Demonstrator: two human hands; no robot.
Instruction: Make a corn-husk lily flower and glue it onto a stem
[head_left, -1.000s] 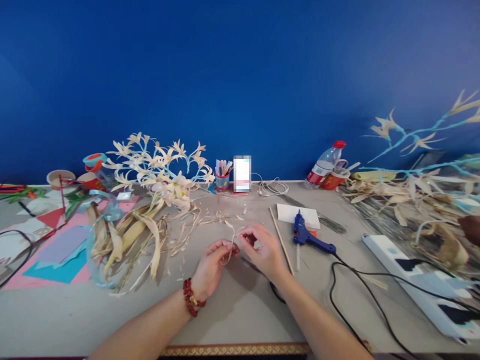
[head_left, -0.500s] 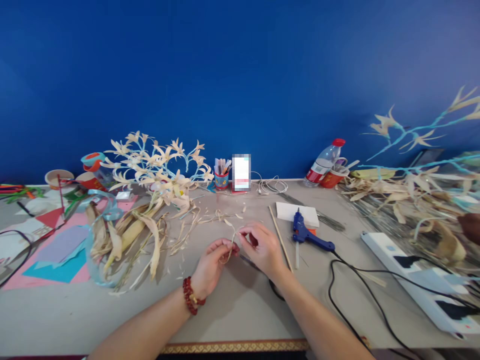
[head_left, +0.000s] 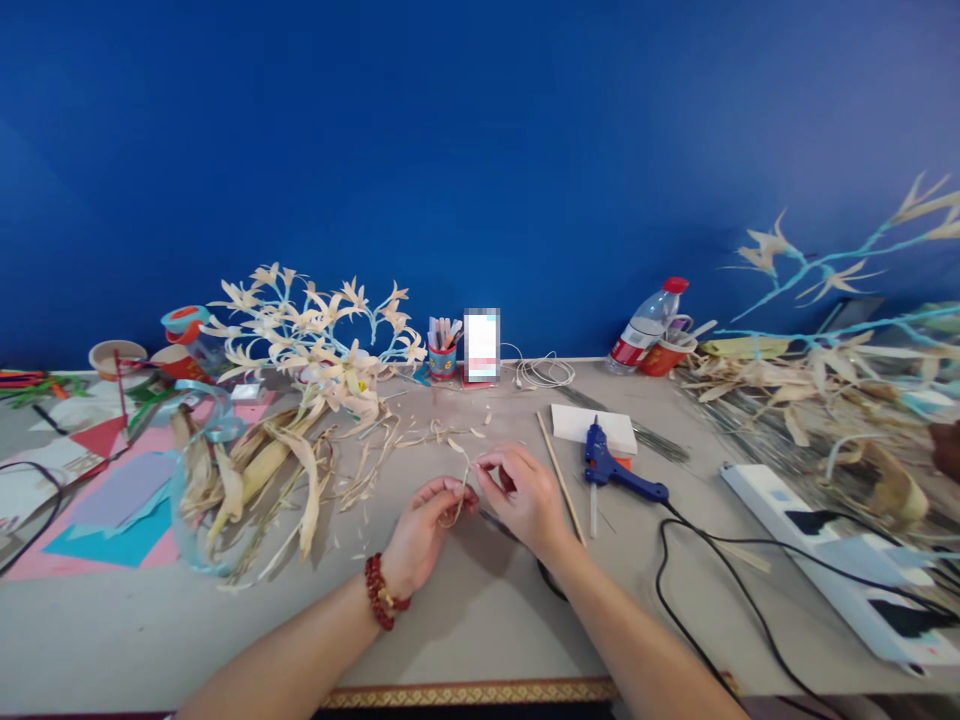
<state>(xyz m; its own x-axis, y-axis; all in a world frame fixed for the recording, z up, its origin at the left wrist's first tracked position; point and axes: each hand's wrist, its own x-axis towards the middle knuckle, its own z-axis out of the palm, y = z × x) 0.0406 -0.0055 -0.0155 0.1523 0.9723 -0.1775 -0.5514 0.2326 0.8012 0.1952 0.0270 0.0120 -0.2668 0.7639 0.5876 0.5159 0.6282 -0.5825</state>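
Observation:
Over the middle of the table, my left hand (head_left: pixel 429 520) pinches a thin pale strip of corn husk (head_left: pixel 466 478) between thumb and fingers. A loop of the strip hangs by the left fingers. My right hand (head_left: pixel 525 498) is closed at the strip's upper part, its thumb and forefinger together. The exact pinch point is too small to make out. Beyond the hands lie husk scraps (head_left: pixel 439 433). Right of my right hand are a thin wooden stick (head_left: pixel 561 475) and a blue glue gun (head_left: pixel 619 470) resting by a white block (head_left: pixel 574 423).
Corn husks (head_left: pixel 262 470) and a husk-flower spray (head_left: pixel 322 340) stand on the left, beside coloured paper (head_left: pixel 112 535). To the right are a power strip (head_left: pixel 776 500), black cables (head_left: pixel 667 570) and a bottle (head_left: pixel 651 325). Part of another person's hand (head_left: pixel 946 450) shows at the right edge.

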